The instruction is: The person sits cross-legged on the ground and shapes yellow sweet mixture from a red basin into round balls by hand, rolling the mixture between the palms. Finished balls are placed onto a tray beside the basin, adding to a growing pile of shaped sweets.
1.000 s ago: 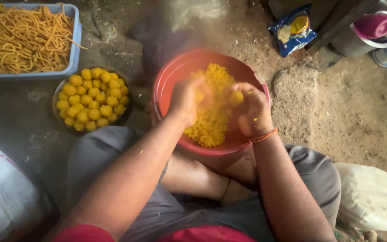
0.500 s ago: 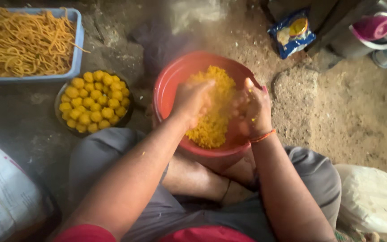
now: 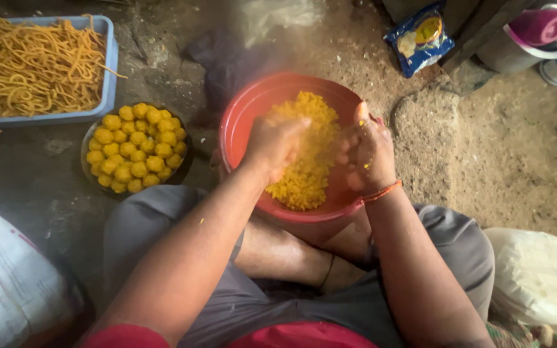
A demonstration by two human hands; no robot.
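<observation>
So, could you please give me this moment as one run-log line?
left hand: in yellow mix | right hand: over mix, open | red bowl: on lap | plate of balls: left | blue tray: strands

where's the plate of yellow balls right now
In the head view, the plate of yellow balls sits on the ground at the person's left, just below the blue tray of noodle strands and left of the red bowl.

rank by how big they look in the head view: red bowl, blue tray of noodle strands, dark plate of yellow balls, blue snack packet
1. Red bowl and blue tray: look alike, and the tray is cut off by the frame, so unranked.
2. Dark plate.
3. Blue snack packet.
</observation>
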